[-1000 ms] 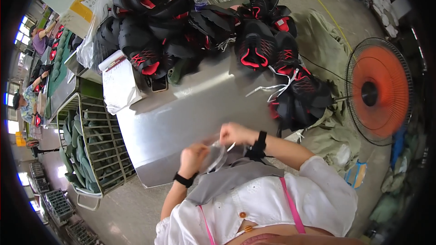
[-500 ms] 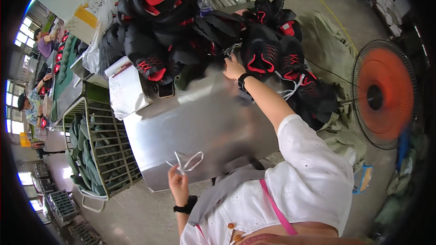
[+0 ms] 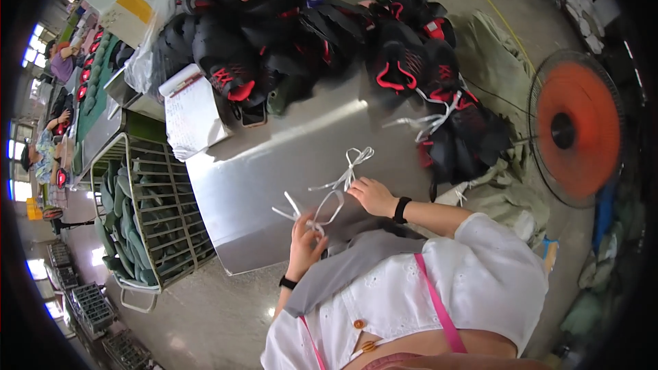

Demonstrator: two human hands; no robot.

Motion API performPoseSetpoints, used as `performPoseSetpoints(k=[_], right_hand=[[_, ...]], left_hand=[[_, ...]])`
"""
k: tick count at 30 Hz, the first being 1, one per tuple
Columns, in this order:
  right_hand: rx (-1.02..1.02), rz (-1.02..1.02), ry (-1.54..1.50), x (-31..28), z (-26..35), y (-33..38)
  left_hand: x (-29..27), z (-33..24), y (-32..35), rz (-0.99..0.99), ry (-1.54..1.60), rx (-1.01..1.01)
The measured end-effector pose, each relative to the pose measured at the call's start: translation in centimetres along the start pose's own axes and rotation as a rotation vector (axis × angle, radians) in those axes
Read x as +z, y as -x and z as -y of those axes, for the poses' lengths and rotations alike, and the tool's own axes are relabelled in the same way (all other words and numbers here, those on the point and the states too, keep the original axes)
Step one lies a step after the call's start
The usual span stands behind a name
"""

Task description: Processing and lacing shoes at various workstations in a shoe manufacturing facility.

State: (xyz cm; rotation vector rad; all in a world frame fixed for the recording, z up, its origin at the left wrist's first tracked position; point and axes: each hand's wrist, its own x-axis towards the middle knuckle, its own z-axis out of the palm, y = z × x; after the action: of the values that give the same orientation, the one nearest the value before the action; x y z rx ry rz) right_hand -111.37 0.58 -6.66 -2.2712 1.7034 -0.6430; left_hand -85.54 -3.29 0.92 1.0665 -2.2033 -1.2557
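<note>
Over the near part of the metal table point(image 3: 260, 178), my left hand point(image 3: 306, 247) pinches a looped white shoelace point(image 3: 335, 207). Close beside it on the right, my right hand point(image 3: 375, 197) has its fingers closed on another white shoelace point(image 3: 358, 156), whose loops stick up past the fingertips. The two laces come near each other; whether they touch I cannot tell. Farther right, more white laces point(image 3: 433, 123) hang over black-and-red shoes point(image 3: 449, 89).
Black-and-red shoes point(image 3: 229, 62) are heaped along the table's far side, with a phone point(image 3: 253, 115) and a paper pad point(image 3: 194, 120) before them. A wire cart point(image 3: 168, 199) of green sole-shaped pieces stands left, an orange fan point(image 3: 576, 130) right. Co-workers sit far left.
My right hand has come back from the shoe heap to the near side and now holds a white shoelace. My left hand has shifted right and slightly up with its lace.
</note>
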Motion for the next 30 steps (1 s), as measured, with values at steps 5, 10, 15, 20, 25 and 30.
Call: performPoseSetpoints(k=[5, 10, 15, 20, 25, 30], right_hand=[[0.479, -0.047, -0.498, -0.5, 3.1, 2.9], [0.585, 0.007, -1.475, -5.8, 6.7, 2.5], [0.646, -0.164, -1.131, -8.7, 9.7, 5.0], [0.529, -0.232, -0.569, -5.1, 9.1, 11.8], [0.820, -0.195, -0.789, -9.0, 9.3, 16.4], [0.864, -0.351, -0.803, -7.6, 6.2, 22.8]], left_hand=[[1.9, -1.3, -3.3, 0.217, -0.205, 0.253], [4.4, -0.4, -5.6, 0.576, 0.214, 0.442], [6.1, -2.8, -6.0, 0.846, 0.466, -0.043], [9.2, -7.2, -5.8, 0.908, 0.172, 0.480], [13.0, -9.7, -5.3, 1.419, 0.704, -0.219], [19.0, -11.7, -4.1, 1.350, 0.358, -0.106]])
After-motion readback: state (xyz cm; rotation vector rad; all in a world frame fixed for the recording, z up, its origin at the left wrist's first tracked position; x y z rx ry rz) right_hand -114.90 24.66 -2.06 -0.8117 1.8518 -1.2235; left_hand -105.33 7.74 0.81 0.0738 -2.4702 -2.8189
